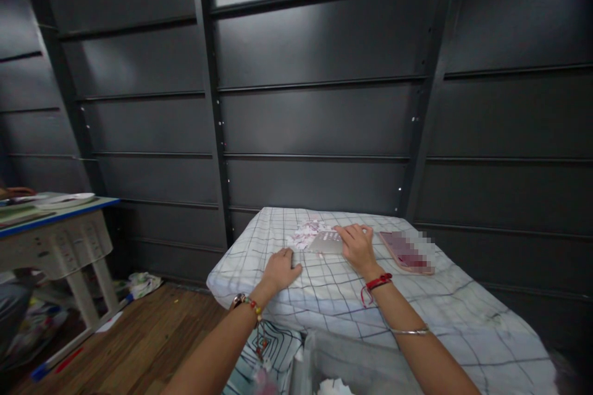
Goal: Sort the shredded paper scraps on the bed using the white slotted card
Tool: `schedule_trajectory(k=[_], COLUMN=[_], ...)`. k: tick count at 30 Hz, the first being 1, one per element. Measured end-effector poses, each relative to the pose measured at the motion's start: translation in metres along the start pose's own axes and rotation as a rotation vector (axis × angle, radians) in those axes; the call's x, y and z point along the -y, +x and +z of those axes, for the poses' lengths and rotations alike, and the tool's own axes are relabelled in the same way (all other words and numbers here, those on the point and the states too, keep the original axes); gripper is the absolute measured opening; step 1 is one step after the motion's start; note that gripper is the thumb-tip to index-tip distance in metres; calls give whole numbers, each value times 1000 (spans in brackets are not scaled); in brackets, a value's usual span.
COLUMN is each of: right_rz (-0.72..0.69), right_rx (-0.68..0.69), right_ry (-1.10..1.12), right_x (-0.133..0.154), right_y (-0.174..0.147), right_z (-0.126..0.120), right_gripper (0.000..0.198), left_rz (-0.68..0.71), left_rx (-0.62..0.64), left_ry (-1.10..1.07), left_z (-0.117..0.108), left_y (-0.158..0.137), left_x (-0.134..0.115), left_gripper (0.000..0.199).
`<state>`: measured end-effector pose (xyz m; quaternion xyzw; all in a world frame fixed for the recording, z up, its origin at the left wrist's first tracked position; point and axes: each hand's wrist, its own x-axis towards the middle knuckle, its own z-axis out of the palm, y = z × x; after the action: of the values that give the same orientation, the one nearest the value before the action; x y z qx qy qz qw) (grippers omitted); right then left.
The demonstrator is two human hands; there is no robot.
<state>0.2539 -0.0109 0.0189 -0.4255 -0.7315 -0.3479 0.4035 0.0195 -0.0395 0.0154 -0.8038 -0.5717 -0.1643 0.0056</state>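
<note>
My right hand (pixel 357 247) grips the right end of a flat grey-white sheet (pixel 327 242) with a row of pale marks along its upper part; its exact kind is unclear. The sheet is tilted over the checked cloth, beside a pile of small white and pinkish scraps (pixel 306 232). My left hand (pixel 280 269) rests on the cloth, left of and nearer than the sheet, thumb apart from the fingers and nothing in it. To the right of my right hand lies a phone (pixel 399 252) in a pink case, its screen partly pixelated.
The white checked cloth (pixel 463 321) covers the surface before me. Below it stands a translucent bin (pixel 370 352) holding white scraps. A blue-edged desk (pixel 60 225) carries plates at left. Dark metal shelving panels (pixel 319 123) rise behind. A crumpled bag (pixel 144 284) lies on the wooden floor.
</note>
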Motion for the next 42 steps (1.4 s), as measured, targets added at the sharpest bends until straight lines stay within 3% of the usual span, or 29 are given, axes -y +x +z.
schedule_trajectory(k=[17, 42], right_rz=[-10, -15], right_rx=[12, -30], right_ry=[27, 104], right_x=[-24, -24], right_y=[0, -1], right_z=[-13, -16], right_gripper=[37, 33], left_rz=[4, 26], left_rx=[-13, -19], left_ry=[-3, -7], left_z=[5, 7], left_y=[1, 2], left_x=[3, 5], left_gripper=[35, 37])
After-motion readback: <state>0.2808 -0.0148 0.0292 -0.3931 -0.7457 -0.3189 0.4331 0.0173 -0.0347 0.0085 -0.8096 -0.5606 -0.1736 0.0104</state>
